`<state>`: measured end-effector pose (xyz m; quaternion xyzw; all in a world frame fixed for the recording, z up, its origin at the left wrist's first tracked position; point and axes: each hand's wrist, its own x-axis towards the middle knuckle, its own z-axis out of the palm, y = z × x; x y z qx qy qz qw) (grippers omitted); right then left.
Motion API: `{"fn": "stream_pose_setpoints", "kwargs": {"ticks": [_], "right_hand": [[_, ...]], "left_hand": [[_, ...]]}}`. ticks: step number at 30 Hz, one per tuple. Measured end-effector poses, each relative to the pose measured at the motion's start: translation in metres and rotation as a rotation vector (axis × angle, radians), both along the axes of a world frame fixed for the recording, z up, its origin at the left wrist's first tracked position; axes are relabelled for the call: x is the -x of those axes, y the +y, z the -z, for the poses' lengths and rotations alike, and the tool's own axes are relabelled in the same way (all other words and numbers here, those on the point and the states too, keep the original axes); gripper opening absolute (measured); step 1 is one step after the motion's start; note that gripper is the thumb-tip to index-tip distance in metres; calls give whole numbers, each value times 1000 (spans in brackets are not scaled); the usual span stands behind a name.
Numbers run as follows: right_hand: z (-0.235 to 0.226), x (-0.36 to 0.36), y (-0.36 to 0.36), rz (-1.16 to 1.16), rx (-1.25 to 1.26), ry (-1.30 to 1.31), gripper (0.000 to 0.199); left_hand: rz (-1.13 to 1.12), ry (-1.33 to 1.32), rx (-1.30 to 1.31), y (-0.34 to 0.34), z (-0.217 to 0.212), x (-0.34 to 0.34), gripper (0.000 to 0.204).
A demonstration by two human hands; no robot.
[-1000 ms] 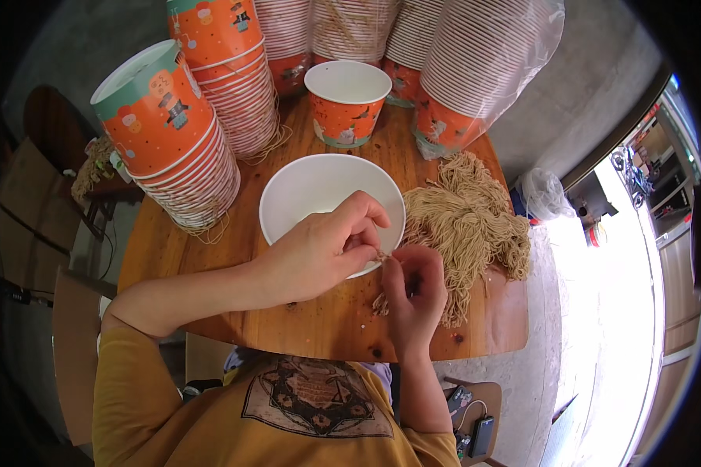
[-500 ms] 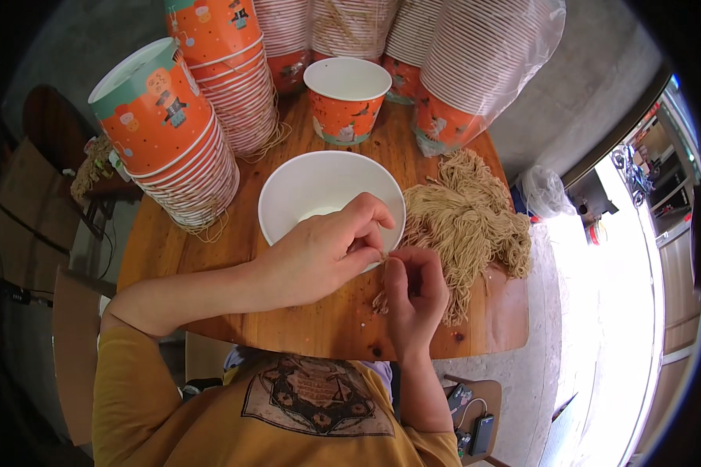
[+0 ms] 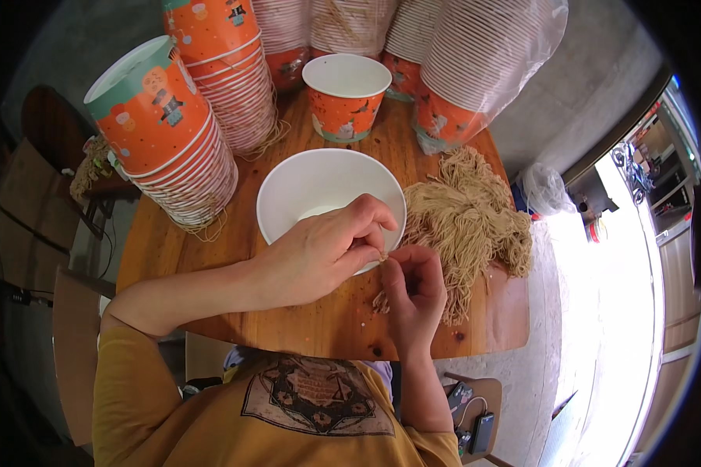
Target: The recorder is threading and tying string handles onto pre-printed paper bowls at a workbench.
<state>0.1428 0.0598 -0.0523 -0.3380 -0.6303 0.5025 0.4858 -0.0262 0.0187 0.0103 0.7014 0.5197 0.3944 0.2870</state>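
Note:
A white paper bucket [image 3: 288,183], its mouth turned up, stands near the middle of the table, and my left hand [image 3: 319,253] reaches across its near rim. Thumb and fingers of that hand are closed in a pinch on a short bit of tan string [image 3: 384,257]. Against it, at the bucket's right near edge, my right hand [image 3: 418,292] pinches the same string; most of the string is hidden by the fingers. Just to the right lies a loose heap of tan strings [image 3: 475,222], its strands spreading toward my right hand.
An orange paper bucket [image 3: 346,117] stands behind the white one. Nested orange buckets [image 3: 163,132] rise at the left, with strings hanging from them. Further stacks wrapped in clear plastic [image 3: 483,62] line the back. The wooden table [image 3: 319,335] ends close to my body.
Both hands stay in nearly the same place, still pinching the string. My right hand has shifted very slightly left.

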Motion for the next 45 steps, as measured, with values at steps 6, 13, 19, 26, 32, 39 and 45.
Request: {"fn": "stream_pose_setpoints", "kwargs": {"ticks": [6,13,19,26,32,39,45], "right_hand": [[-4,4,0,-6,59,119,10],[3,0,2,37,-72,8,13],[-1,-1,1,70,-302,-115,16],[2,-1,3,50,-219,-99,14],[2,1,-5,-50,57,108,7],[-1,2,-3,-39,34,56,7],[0,3,-2,-56,51,80,9]], "left_hand": [[32,47,-56,1,0,-1,29],[32,72,-78,0,2,-1,30],[21,127,-117,0,3,-2,30],[3,168,-157,-1,4,-4,31],[-27,154,-223,-2,6,-3,34],[-18,175,-204,-3,4,-4,34],[-14,229,-237,-5,7,-3,36]]}}
